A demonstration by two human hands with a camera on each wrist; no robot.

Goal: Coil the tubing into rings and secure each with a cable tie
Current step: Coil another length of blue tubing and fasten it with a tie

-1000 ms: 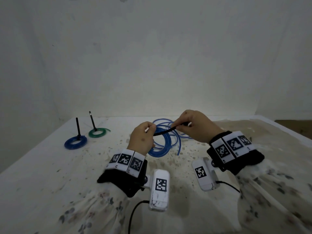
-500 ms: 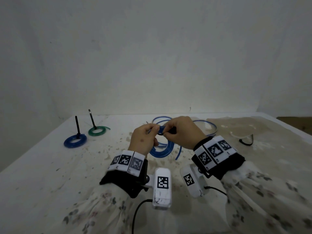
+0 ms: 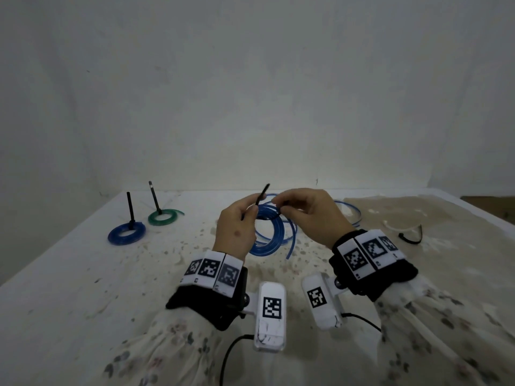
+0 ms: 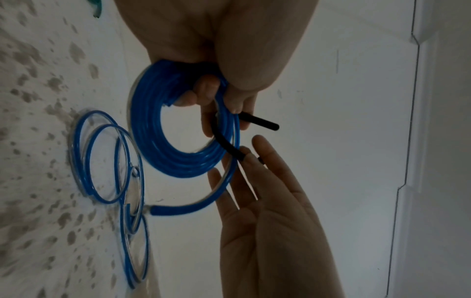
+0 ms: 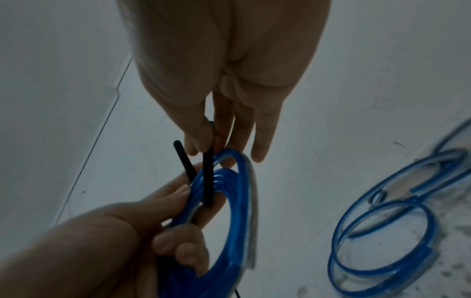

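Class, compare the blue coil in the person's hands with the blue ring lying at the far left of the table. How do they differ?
The held blue coil is up off the table, gripped by the left hand; the finished blue ring lies flat.
The coil's black cable tie is open, one end pinched by the right hand; the ring's tie stands upright.
The coil trails a loose end; the ring looks tidy.
Both are blue tubing.

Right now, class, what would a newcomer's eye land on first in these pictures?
Mid-table, the left hand grips a blue coil of tubing while the right hand pinches a black cable tie looped round it. At far left lie two finished rings, blue and green, ties sticking up.
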